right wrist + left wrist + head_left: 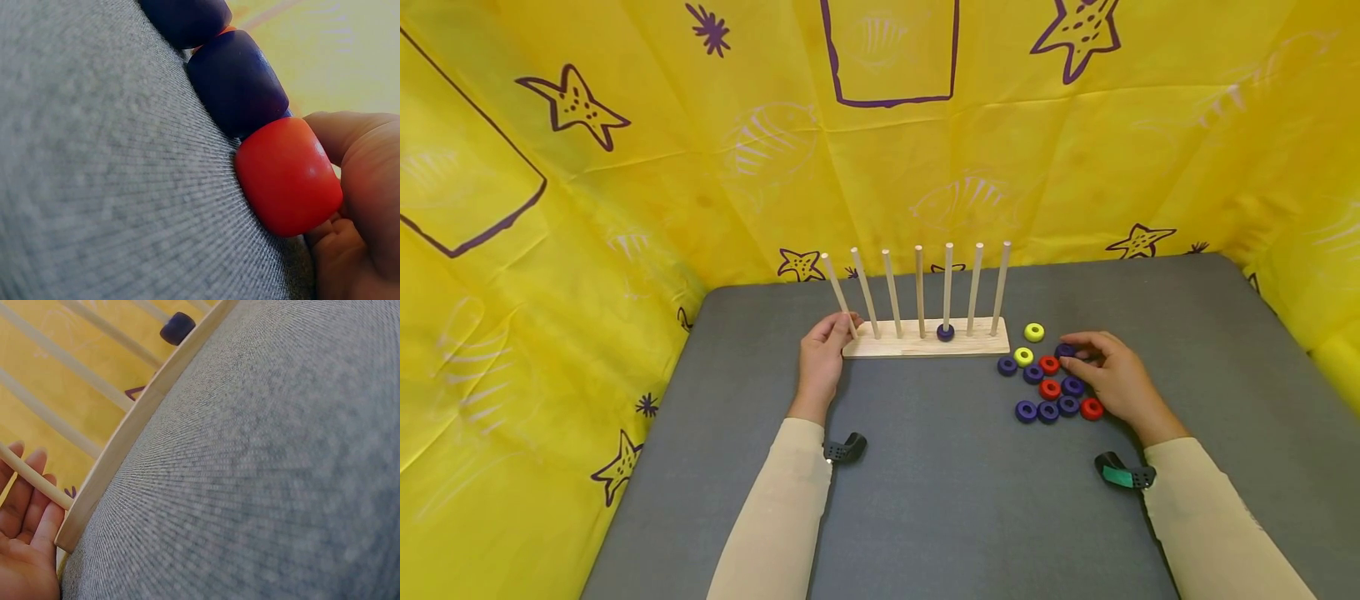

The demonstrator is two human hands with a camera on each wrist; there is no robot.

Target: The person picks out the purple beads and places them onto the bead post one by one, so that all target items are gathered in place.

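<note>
A wooden peg stand [891, 347] with several upright pegs lies across the table, and a dark blue ring [946, 333] sits at the foot of one peg. My left hand [822, 354] holds the stand's left end, its fingers [32, 515] around the base of the outermost peg [37, 480]. To the right of the stand, my right hand [1112, 375] pinches another dark blue ring [1064, 351] between thumb and fingers at the far side of a loose group of rings. A red ring [289, 178] hides that pinch in the right wrist view.
Several loose rings lie close together by the right hand, among them a yellow ring [1033, 332], a red ring [1049, 389] and a blue ring [1026, 411]. The grey tabletop [955, 500] meets a yellow patterned cloth [880, 183] behind and at the sides.
</note>
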